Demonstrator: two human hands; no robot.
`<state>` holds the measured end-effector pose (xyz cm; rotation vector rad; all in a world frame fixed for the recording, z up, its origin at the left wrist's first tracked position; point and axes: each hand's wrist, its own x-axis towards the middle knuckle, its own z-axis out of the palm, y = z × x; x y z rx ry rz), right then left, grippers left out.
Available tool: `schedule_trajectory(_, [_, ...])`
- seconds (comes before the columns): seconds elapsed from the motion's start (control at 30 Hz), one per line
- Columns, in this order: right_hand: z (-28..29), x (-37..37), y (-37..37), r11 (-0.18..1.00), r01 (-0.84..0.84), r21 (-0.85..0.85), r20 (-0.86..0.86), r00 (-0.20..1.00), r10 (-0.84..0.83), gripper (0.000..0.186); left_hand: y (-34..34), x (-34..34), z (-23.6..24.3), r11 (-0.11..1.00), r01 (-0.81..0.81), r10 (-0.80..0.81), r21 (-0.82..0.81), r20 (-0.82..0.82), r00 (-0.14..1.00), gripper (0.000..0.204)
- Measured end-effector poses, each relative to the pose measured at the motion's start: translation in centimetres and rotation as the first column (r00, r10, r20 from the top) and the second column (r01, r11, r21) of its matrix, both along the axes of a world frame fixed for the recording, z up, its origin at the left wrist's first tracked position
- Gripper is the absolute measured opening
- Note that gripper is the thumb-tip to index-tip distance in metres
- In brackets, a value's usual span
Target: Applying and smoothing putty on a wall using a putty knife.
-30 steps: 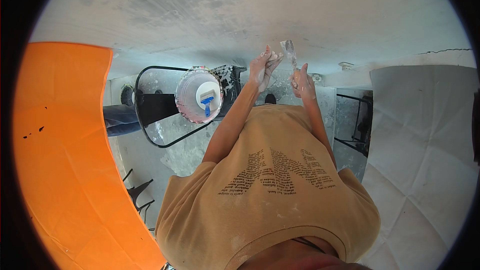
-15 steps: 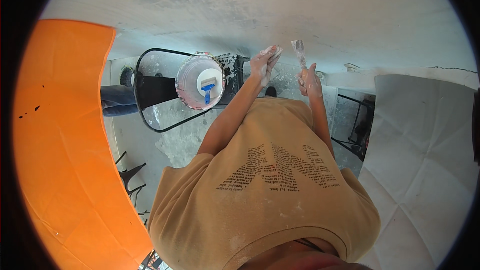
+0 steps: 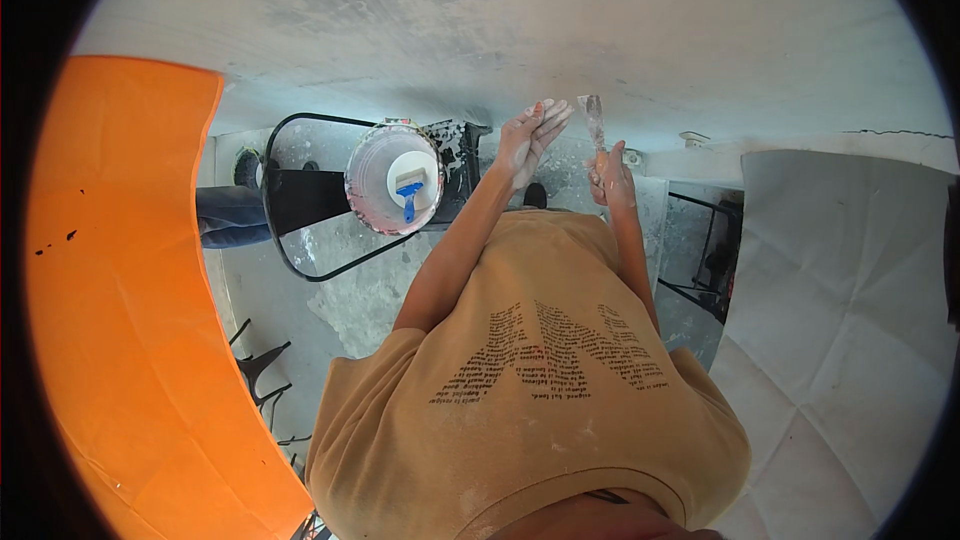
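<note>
My left hand (image 3: 526, 147), coated with white paste, is held up near the wall with its fingers stretched out and nothing seen in them. A little to its right, my right hand (image 3: 613, 177) is closed round the handle of a putty knife (image 3: 592, 118). The knife's blade is smeared with white and points up at the wall (image 3: 450, 30), which has dark grey streaks and patches. Left of my hands is a whitish bucket (image 3: 362, 180). A brush with a blue handle (image 3: 409, 206) lies in it.
The bucket stands by a black chair with a curved metal frame (image 3: 305, 275). Behind that shows another person's trouser leg (image 3: 235, 215). An orange sheet (image 3: 130, 290) fills the left side, a grey-white sheet (image 3: 840, 340) the right. A black metal frame (image 3: 705, 240) stands beside the grey-white sheet.
The fingers of my left hand have straightened from a bunched shape and moved closer to the knife. My right hand, still on the knife, sits slightly lower in the picture.
</note>
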<state>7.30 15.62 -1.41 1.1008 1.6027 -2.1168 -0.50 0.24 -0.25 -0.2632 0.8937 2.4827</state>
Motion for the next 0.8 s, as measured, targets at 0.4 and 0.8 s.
schedule_trajectory(0.4, [-5.3,0.7,1.1,0.957,-0.22,0.191,-0.024,0.973,0.229,0.037,-2.3,1.1,-1.6,0.964,0.129,-0.112,-0.232,0.085,0.99,0.02])
schedule_trajectory(0.8, [-22.4,-0.2,-5.5,0.352,-0.619,0.702,0.311,0.711,0.63,0.037,-6.7,5.2,-0.9,0.943,0.055,0.012,-0.328,0.197,0.98,0.019])
